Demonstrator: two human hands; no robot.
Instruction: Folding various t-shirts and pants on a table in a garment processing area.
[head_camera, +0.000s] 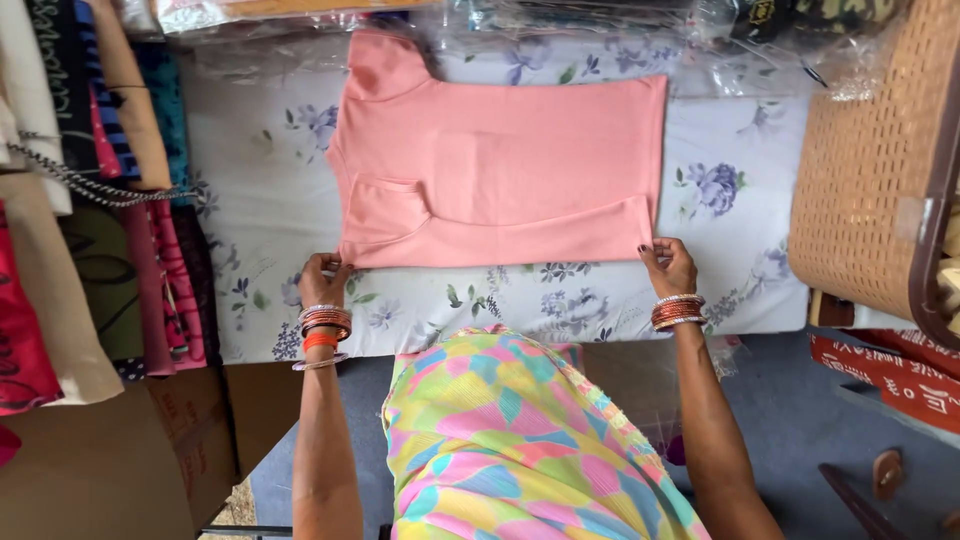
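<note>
Fingers (322, 266) of your left hand (325, 278) pinch the near-left corner of the folded salmon-pink knit top (500, 165); right hand (670, 268) pinches the near-right hem corner. Top lies flat beyond your fingertips on the floral bedsheet (250, 200). Probably soft, light, floppy; grip corners.

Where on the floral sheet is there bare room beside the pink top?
Bare floral sheet lies between the pink top and the wicker basket, and between the top and the hanging clothes. The far edge is crowded with plastic bags.

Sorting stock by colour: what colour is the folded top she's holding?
Plain salmon pink top, seen in the head view.
</note>
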